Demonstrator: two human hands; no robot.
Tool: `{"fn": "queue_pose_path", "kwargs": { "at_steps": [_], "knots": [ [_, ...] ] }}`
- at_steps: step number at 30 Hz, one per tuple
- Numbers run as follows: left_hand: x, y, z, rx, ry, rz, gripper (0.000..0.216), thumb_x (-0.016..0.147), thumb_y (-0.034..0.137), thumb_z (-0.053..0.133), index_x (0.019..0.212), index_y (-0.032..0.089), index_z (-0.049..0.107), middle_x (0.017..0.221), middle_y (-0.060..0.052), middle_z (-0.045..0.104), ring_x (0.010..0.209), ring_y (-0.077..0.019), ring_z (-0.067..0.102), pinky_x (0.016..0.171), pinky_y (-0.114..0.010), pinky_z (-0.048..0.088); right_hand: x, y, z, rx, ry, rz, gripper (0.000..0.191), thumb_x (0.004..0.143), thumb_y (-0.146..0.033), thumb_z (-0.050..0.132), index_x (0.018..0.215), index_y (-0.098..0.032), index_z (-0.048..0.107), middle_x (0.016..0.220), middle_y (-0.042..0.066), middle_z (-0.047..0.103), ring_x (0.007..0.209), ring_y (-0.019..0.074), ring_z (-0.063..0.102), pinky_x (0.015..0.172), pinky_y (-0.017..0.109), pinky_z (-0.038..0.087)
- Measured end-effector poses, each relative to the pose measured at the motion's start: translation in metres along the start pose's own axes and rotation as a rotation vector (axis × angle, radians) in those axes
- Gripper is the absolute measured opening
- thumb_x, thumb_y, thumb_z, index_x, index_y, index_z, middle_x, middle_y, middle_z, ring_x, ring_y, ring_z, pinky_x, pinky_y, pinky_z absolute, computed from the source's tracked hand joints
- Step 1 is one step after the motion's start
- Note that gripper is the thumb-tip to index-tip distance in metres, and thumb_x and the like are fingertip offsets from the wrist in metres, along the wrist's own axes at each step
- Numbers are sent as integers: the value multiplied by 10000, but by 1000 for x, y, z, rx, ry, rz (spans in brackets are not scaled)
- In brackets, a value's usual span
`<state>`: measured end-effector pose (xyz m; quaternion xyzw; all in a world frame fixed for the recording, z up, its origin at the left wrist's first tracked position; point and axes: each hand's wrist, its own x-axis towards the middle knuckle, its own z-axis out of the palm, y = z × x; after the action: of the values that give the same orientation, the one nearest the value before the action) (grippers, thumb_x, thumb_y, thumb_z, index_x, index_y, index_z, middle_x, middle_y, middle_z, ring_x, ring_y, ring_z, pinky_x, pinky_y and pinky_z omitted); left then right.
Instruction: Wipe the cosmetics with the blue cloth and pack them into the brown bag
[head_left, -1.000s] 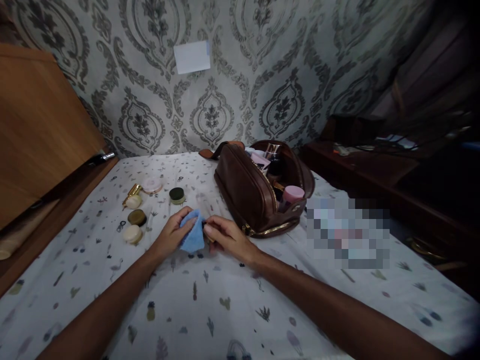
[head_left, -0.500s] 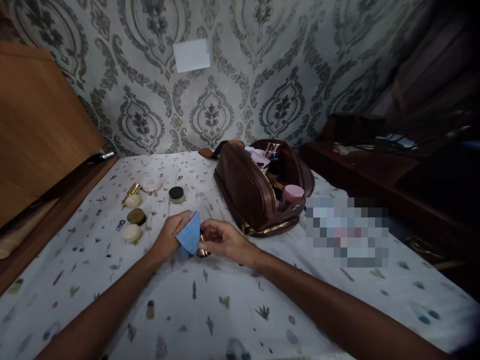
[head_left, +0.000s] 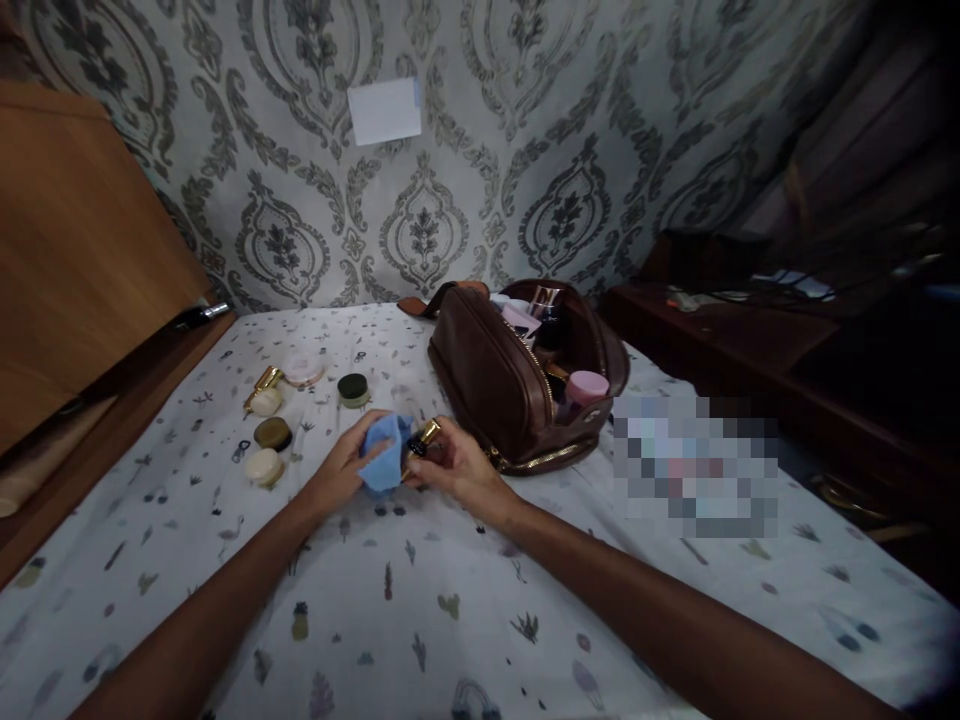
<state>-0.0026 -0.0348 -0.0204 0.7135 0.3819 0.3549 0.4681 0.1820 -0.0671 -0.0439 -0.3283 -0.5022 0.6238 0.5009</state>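
My left hand [head_left: 343,468] grips a small blue cloth [head_left: 384,462], which is bunched around the fingers. Close against the cloth, my right hand [head_left: 466,478] pinches a small gold-and-black cosmetic tube [head_left: 427,434], tilted with its gold end up and to the right. Part of the tube is hidden by the fingers, and whether the cloth touches it is hard to see. Just beyond my hands stands a small jar with a dark green lid [head_left: 352,386]. To the left lie a brown-lidded jar [head_left: 273,432] and a cream-lidded jar [head_left: 264,466].
A brown cosmetic bag [head_left: 487,370] lies unzipped at the back right, holding a pink-lidded jar [head_left: 587,386] and other cosmetics. Farther left are a gold tube [head_left: 268,379], another cream jar [head_left: 265,402] and a pale round compact [head_left: 303,370]. A blurred-out item [head_left: 694,465] lies at right.
The tube has been raised and turned, from low beside the cloth to tilted up and rightward. My right hand has shifted slightly right, and the cloth has changed its folds.
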Motion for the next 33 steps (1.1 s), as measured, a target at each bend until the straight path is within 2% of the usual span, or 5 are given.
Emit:
{"fn": "queue_pose_path", "kwargs": {
  "at_steps": [5,16,20,26,33],
  "knots": [
    [-7,0,6,300,-100,135,464,866,463,634,1253,215,573,1213,-95,659,1060,-267,603,940,-362,441,-3,-7,0,-25,66,-35,468,731,-605,757,879,-212,551,824,-24,538,761,129,576,665,243,544],
    [-5,5,6,349,-59,143,250,941,422,494,851,205,580,785,-7,604,744,-182,559,711,-280,414,1,-1,-7,-246,78,-32,491,842,-665,597,701,-200,527,553,-64,447,449,83,410,406,216,329],
    [-2,1,4,281,-14,93,333,940,455,465,718,208,486,656,29,499,635,-148,478,630,-260,374,-1,-1,-5,-183,9,-6,473,830,-663,614,820,-192,580,602,-49,537,487,96,503,438,218,374],
    [2,-2,-4,145,-9,28,317,914,471,527,771,189,552,713,22,528,697,-151,507,674,-251,411,-2,0,-4,-103,-31,-44,487,807,-626,676,1018,-193,607,688,-30,592,581,121,581,508,234,442],
    [1,1,-14,218,-281,67,405,859,479,636,1166,214,633,1016,-43,677,913,-216,622,785,-268,466,-3,1,-5,-56,-11,-106,462,803,-612,695,1013,-204,635,736,-23,612,643,128,597,628,266,493]
  ]
}}
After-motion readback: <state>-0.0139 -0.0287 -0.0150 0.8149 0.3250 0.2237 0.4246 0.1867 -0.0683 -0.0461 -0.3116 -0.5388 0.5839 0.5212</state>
